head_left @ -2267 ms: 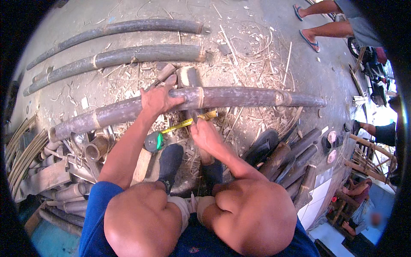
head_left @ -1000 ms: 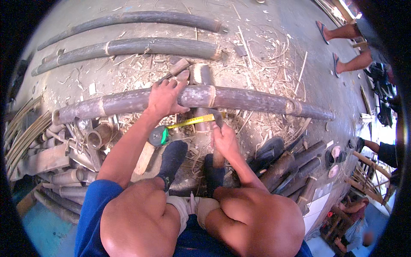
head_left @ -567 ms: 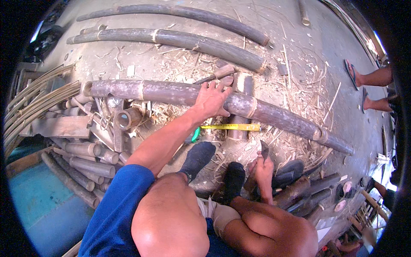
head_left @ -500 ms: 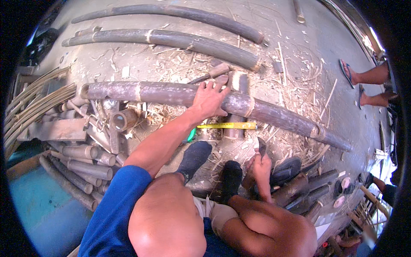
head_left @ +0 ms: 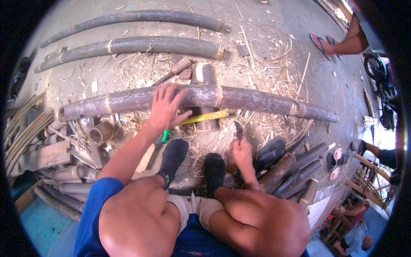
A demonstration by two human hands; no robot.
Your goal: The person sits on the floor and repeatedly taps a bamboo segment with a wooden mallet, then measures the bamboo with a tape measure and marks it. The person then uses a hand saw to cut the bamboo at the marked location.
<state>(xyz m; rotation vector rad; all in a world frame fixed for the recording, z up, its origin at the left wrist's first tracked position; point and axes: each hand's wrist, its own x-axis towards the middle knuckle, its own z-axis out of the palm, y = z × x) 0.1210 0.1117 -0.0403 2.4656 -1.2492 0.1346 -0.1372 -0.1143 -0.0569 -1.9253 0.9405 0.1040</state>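
Observation:
A long brown bamboo pole (head_left: 257, 101) lies across a shorter bamboo block (head_left: 202, 73). My left hand (head_left: 165, 107) is at the pole's middle, fingers spread over its top and thumb off its near side; whether the fingertips touch is unclear. Low on the right, my right hand (head_left: 242, 154) grips a knife with a short, dark, curved blade (head_left: 239, 129) pointing up and away from me. Its handle is mostly hidden in the fist. A yellow tape measure (head_left: 209, 116) is extended below the pole, its green case (head_left: 165, 136) near my left wrist.
Two more poles (head_left: 167, 45) lie farther off among wood shavings. A wooden-handled tool (head_left: 177, 67) rests behind the block. Cut bamboo pieces (head_left: 70, 173) are stacked at left, others (head_left: 308, 156) at right. Another person's sandalled foot (head_left: 321, 45) is at upper right.
My left hand has loosened from the pole and shifted slightly left along it. The knife stays in my right hand, its blade a little farther from the pole. The whole view has turned and shifted.

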